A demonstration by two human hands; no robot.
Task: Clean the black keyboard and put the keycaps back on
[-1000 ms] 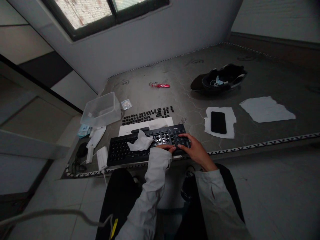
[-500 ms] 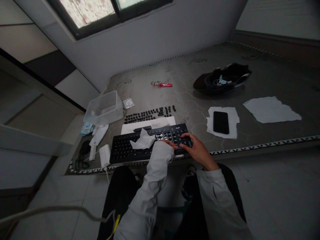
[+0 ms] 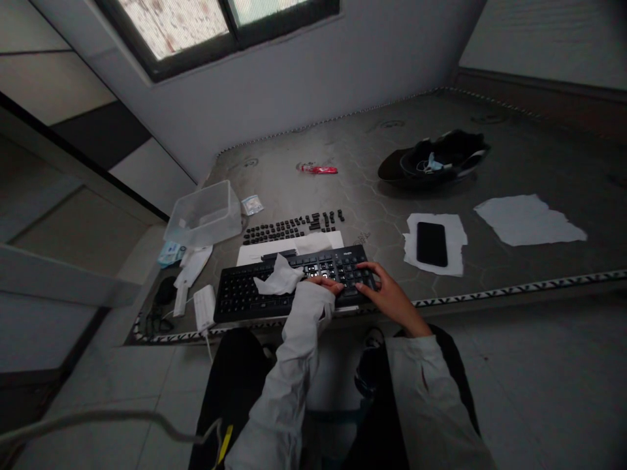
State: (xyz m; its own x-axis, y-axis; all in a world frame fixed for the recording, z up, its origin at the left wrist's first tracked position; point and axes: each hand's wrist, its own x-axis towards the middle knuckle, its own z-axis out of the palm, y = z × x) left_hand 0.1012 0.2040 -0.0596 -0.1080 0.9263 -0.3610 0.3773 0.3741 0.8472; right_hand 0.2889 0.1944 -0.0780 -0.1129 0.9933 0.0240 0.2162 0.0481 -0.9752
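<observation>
A black keyboard lies along the table's front edge, with some key places on its right part bare and pale. My right hand grips its right end, thumb and index finger apart on top. Over the keys right of the middle rests my left hand, fingers pressed together and pointing right; whatever they may hold is too small to make out. A crumpled white tissue lies on the keyboard just left of that hand. Behind the keyboard are a white sheet and rows of loose black keycaps.
At the left stand a clear plastic box and a white power strip. A black phone lies on white paper to the right, near another torn sheet. Farther back are a dark cap and a red packaged item.
My left hand has shifted slightly left, away from my right hand, and more of its fingers show. My right hand keeps its place on the keyboard's end.
</observation>
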